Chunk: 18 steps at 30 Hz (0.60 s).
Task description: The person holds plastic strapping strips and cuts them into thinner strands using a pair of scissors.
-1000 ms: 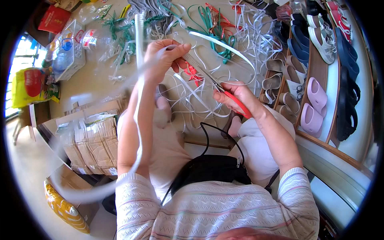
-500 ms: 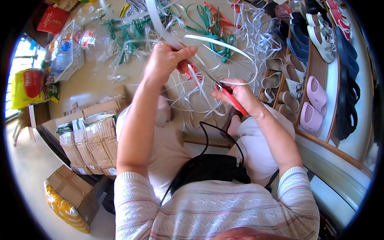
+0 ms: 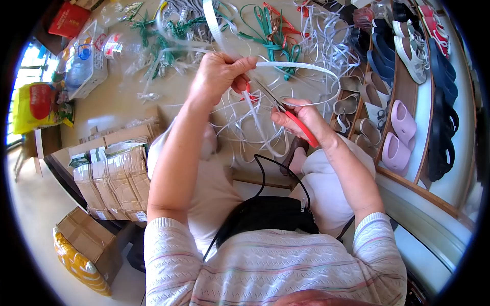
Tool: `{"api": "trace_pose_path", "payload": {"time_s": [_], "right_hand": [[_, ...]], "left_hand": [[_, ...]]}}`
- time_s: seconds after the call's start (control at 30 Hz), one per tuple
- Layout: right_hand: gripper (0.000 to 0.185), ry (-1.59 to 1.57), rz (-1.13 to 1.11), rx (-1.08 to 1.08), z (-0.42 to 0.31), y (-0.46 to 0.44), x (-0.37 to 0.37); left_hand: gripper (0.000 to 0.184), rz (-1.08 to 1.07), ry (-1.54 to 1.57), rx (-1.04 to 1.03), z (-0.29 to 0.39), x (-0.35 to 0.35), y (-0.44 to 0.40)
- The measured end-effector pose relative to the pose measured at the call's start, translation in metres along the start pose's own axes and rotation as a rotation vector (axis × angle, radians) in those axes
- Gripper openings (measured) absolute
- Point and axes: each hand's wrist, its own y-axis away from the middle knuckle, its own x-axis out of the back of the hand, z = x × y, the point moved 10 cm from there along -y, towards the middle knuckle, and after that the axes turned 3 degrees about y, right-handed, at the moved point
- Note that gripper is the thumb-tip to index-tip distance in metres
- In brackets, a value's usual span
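My left hand [image 3: 222, 76] pinches white plastic strapping [image 3: 306, 68], which loops out to the right and also rises as a wide band above the fingers. In my right hand [image 3: 303, 121] is a pair of scissors [image 3: 302, 130] with red handles. Their metal blades point up and left toward my left fingertips; whether they are parted is hard to make out. A strand of the strapping hangs below my left hand, near the blades. Under both hands, tangled white strips [image 3: 242, 120] lie on the floor.
Green strapping [image 3: 274, 43] and more white strips [image 3: 329, 38] lie farther off. A shoe rack [image 3: 418, 137] with sandals and sneakers stands on the right. Flattened cardboard boxes [image 3: 115, 181], a white basket [image 3: 92, 64] and plastic bottles [image 3: 122, 48] are on the left.
My left hand has shifted slightly right. The white loop has swung up and outward to the right. The scissors have tilted a little and their tips sit apart from the left fingers.
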Motion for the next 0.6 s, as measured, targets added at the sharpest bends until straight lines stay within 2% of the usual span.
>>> {"api": "trace_pose_path", "payload": {"time_s": [0.13, 0.23, 0.33, 0.43, 0.6], "right_hand": [[0.019, -0.013, 0.017, 0.034, -0.003, 0.001, 0.0], [0.019, -0.144, -0.005, -0.109, 0.016, 0.002, -0.003], [0.018, -0.042, 0.0, -0.025, 0.004, 0.001, -0.004], [0.019, -0.06, -0.013, -0.091, 0.011, 0.002, -0.003], [0.023, -0.095, -0.013, -0.099, 0.014, 0.003, -0.002]], "left_hand": [[0.029, 0.081, 0.021, -0.067, 0.01, 0.015, -0.001], [0.029, 0.063, 0.092, -0.094, 0.008, 0.013, -0.003], [0.029, -0.017, 0.044, -0.029, 0.0, -0.004, 0.001], [0.028, -0.044, 0.078, -0.026, -0.001, -0.006, 0.0], [0.028, 0.015, 0.172, -0.092, 0.005, 0.008, -0.004]]}}
